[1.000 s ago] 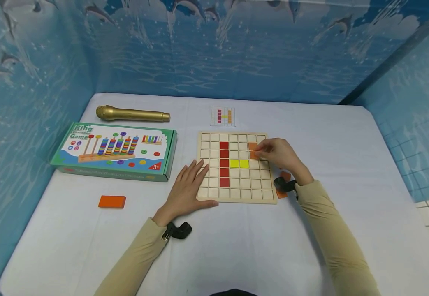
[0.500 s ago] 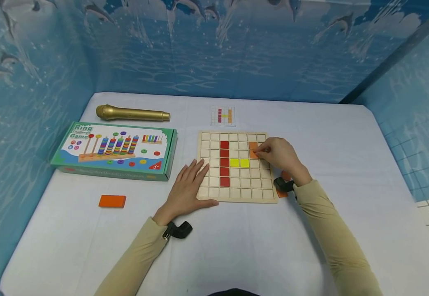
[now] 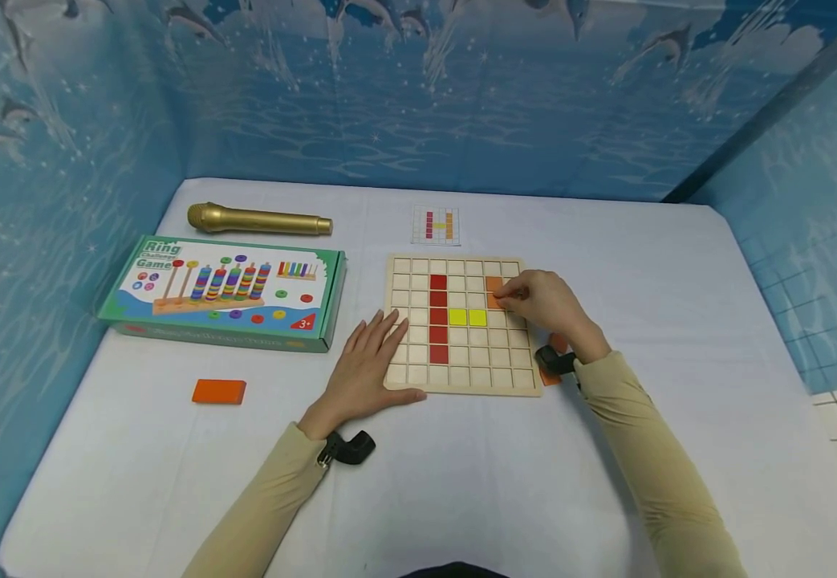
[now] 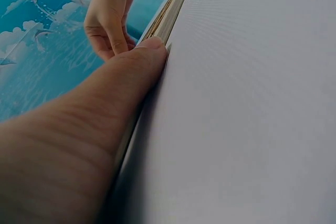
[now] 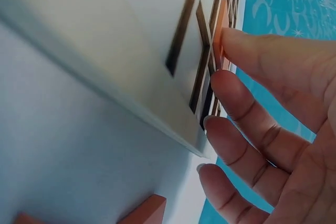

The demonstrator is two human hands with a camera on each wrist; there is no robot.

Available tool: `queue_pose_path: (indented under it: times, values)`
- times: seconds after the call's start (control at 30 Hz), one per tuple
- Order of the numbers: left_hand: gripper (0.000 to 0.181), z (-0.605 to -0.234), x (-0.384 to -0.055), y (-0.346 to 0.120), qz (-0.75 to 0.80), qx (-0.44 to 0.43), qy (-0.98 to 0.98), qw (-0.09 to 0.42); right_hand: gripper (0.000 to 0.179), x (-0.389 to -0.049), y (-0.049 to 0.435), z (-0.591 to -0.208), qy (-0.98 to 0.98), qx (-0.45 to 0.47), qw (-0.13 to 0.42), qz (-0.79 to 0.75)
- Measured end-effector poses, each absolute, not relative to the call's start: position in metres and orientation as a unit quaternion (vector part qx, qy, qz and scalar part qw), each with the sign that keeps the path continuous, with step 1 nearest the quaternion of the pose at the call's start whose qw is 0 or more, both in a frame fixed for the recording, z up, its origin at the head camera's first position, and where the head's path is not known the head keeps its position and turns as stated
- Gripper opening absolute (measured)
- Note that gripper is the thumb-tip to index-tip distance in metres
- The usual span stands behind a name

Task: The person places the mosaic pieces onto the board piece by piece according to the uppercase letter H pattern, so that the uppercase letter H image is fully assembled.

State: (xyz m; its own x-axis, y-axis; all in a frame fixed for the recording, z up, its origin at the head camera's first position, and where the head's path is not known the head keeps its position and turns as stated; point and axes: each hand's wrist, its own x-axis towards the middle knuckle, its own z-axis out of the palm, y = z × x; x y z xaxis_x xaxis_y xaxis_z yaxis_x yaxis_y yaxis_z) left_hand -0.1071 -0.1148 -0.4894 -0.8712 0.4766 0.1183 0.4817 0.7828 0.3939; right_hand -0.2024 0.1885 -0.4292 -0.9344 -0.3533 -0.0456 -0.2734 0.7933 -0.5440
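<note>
A wooden grid board lies on the white cloth, with a column of red tiles and two yellow tiles set in its cells. My left hand rests spread along the board's left side, its thumb at the near edge in the left wrist view. At the upper right cells my right hand pinches an orange tile with thumb and index finger, low in the grid. Just above it sits another orange tile. The right hand's other fingers curve loosely over the board's edge.
Loose orange tiles lie by the board's right edge, partly under the right wrist. A pattern card is behind the board. To the left are a green game box, a gold microphone and an orange block.
</note>
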Motion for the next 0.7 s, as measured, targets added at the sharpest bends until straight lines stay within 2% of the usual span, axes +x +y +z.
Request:
queue_pose_path:
  times: [0.43, 0.7]
  values:
    - [0.106, -0.488, -0.108, -0.115, -0.209, -0.254, -0.944, 0.004, 0.022, -0.200, 0.196, -0.431, 0.928, -0.203, 0.056, -0.308]
    - [0.106, -0.488, -0.107, -0.115, -0.210, -0.253, -0.944, 0.007, 0.022, -0.195, 0.216, -0.431, 0.926, -0.180, -0.009, -0.331]
